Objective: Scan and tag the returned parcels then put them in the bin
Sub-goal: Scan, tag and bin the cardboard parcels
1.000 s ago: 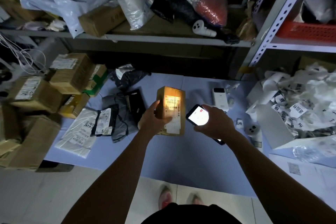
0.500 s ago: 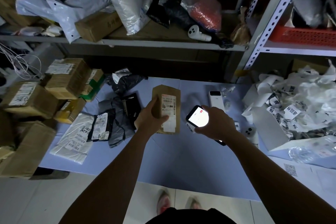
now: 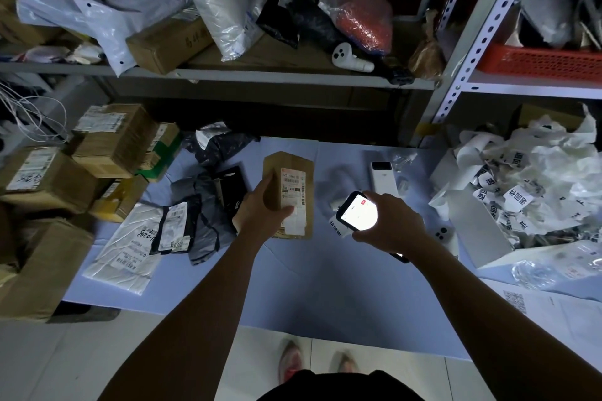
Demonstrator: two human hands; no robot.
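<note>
While the left hand (image 3: 260, 213) grips the small brown parcel (image 3: 275, 172) by its lower end, thumb laid across the bottom of the white label and fingers hidden behind, the right hand (image 3: 392, 225) holds a lit phone (image 3: 358, 213) just beside it, with a printed tag (image 3: 337, 227) poking out beneath the phone. The two hands are apart, each clamped on its own thing. The parcel is over the blue surface (image 3: 309, 286), label side up, between the grey mailer bags (image 3: 202, 215) and the phone. It looks like a stiff cardboard box, light enough for one hand, with firm edges that should not crush. The narrow sides near the bottom seem the best hold, leaving the barcode uncovered and bare card free for the tag. The smooth label may slip under the thumb. Which container is the bin I cannot tell.
</note>
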